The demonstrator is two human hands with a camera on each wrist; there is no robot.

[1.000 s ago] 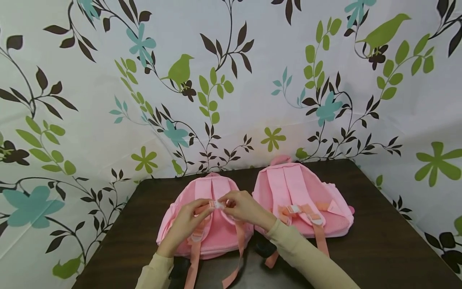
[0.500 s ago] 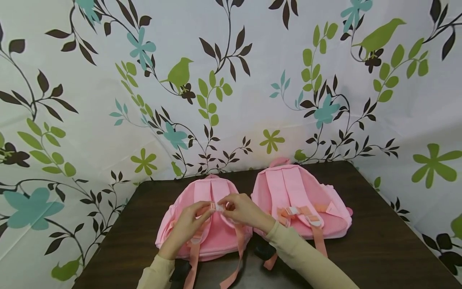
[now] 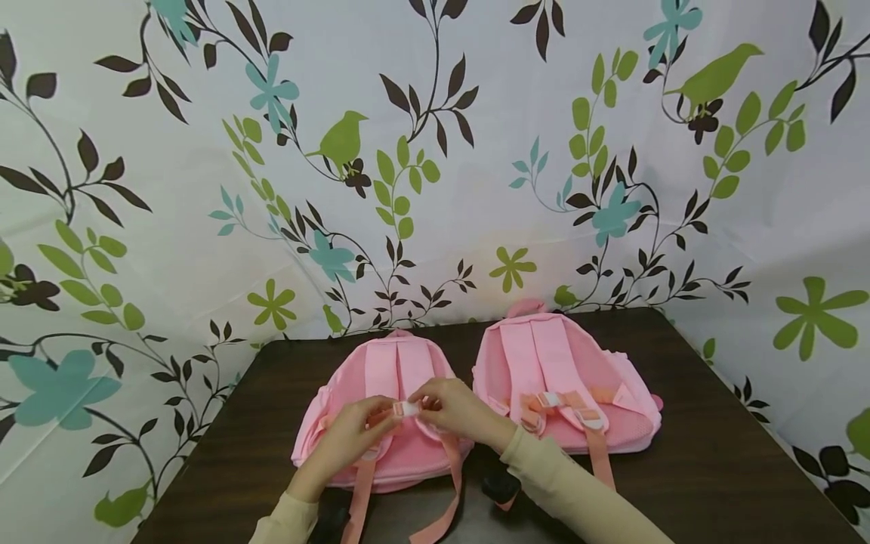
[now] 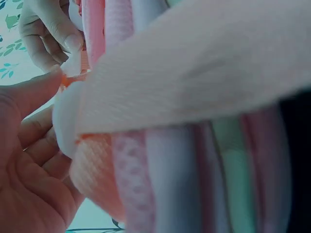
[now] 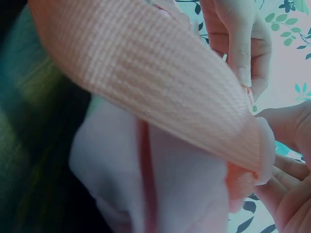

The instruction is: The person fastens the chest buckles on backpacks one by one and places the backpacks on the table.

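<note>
A pink backpack (image 3: 381,363) lies on the table with its shoulder straps facing up. Above its straps, a white buckle (image 3: 406,409) on orange webbing is held between both hands. My left hand (image 3: 348,440) pinches the buckle's left end between thumb and fingers. From the other side, my right hand (image 3: 464,412) pinches the right end. In the left wrist view, a wide orange strap (image 4: 194,73) crosses in front of the backpack and hides part of it. The right wrist view has another orange strap (image 5: 160,87) close to the camera, with the left hand (image 5: 239,39) beyond it.
A second pink backpack (image 3: 608,363) lies to the right, a white buckle (image 3: 549,400) joining its orange chest strap. Loose strap ends (image 3: 442,521) trail toward the front of the dark table (image 3: 714,453). A patterned cloth (image 3: 448,189) hangs behind.
Both hands have lowered the buckle slightly toward the left backpack, still pinching it. The backpacks stay in place; the head view has shifted a little.
</note>
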